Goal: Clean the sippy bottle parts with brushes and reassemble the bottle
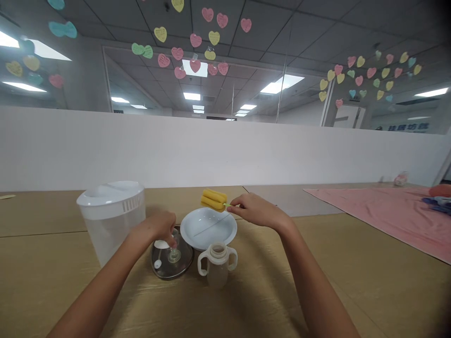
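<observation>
Pinching a yellow sponge brush (213, 200) in the right hand (259, 210)

Right fingertips meet near its head, over a white bowl (207, 228). The left hand (158, 227) curls down to a round glass lid (172, 264), grip unclear, beside a two-handled baby bottle (217, 265).

Left hand (157, 227) at a glass lid (172, 258), right hand (259, 210) pinching a yellow sponge brush (213, 200), white bowl (207, 227), two-handled cup (217, 265)
</observation>
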Action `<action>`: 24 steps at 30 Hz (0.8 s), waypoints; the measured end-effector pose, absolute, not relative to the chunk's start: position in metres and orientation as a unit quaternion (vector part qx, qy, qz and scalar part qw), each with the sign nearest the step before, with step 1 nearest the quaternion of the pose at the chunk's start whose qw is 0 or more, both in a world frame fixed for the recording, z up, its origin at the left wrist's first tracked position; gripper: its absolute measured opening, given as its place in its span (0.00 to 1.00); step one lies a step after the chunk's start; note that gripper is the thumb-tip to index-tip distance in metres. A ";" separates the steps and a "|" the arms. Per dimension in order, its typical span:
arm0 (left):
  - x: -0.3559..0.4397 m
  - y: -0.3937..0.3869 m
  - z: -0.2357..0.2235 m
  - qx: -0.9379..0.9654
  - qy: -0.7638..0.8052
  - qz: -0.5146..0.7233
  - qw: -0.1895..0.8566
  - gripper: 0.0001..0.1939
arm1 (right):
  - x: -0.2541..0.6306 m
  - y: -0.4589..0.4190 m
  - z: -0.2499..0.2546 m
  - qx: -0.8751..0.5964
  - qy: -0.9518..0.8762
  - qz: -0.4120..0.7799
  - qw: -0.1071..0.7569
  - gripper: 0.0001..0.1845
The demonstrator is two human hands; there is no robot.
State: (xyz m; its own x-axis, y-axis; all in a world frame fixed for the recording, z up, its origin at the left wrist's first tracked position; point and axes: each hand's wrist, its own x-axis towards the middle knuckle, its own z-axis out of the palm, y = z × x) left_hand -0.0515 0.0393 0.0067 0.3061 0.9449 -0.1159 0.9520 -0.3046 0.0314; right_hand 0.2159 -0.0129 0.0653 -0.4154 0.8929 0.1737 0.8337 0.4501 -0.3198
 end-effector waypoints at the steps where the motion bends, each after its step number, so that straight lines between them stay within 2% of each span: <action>1: -0.052 0.040 0.006 0.803 0.592 -0.045 0.051 0.14 | 0.216 -0.013 0.065 -0.515 -0.837 0.091 0.161 0.21; 7: -0.050 0.039 0.001 0.795 0.600 -0.055 0.064 0.15 | 0.215 -0.013 0.066 -0.511 -0.841 0.084 0.157 0.21; 16: -0.049 0.053 -0.013 0.834 0.547 -0.008 0.076 0.14 | 0.213 -0.014 0.066 -0.520 -0.836 0.088 0.150 0.21; 24: -0.048 0.059 -0.024 0.841 0.536 -0.030 0.064 0.14 | 0.214 -0.013 0.065 -0.517 -0.839 0.081 0.146 0.20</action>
State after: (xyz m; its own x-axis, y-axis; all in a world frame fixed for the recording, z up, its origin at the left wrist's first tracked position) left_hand -0.0482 0.0587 -0.0241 0.4233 0.8982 -0.1190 0.9058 -0.4167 0.0767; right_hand 0.2136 -0.0130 0.0654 -0.4216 0.8922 0.1618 0.8446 0.4513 -0.2879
